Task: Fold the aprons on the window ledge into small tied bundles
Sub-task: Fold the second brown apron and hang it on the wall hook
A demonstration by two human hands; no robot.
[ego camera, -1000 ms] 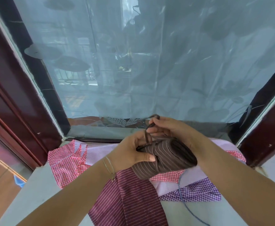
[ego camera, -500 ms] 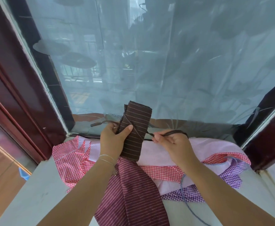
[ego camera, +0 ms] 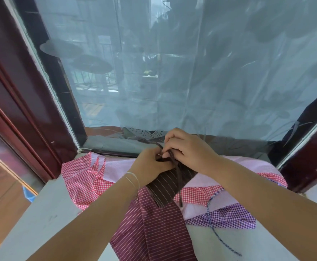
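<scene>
Above the pile of aprons on the window ledge [ego camera: 41, 219], you had the brown striped bundle [ego camera: 170, 185] held between both hands, its lower end hanging over the cloth beneath. Its dark strap [ego camera: 174, 167] ran down across the folded stripes, and one loose end dangled past the bundle's lower edge. Your left hand [ego camera: 150, 164] was curled round the upper end of the bundle, fingers bent in against the strap; a thin bracelet [ego camera: 133, 178] sat on that wrist. Your right hand [ego camera: 187, 147] was just behind it and touching it, fingertips pinched on the strap where it crossed near your left knuckles. Whether a knot had formed there you could not have told, since your fingers covered it.

Under the bundle lay a maroon striped apron [ego camera: 154, 228], spread flat and running toward you off the near edge of the view. To its left sat a red checked apron [ego camera: 80, 181] with pale pink panels, reaching back to the window frame [ego camera: 22, 91]. To the right a purple checked apron [ego camera: 229, 216] lay partly under the pink cloth, and its blue-and-white twisted cord [ego camera: 213, 223] trailed loose across the grey ledge. Behind your hands stood the window glass [ego camera: 191, 72], covered with a frosted film showing leaf and fish shapes.
</scene>
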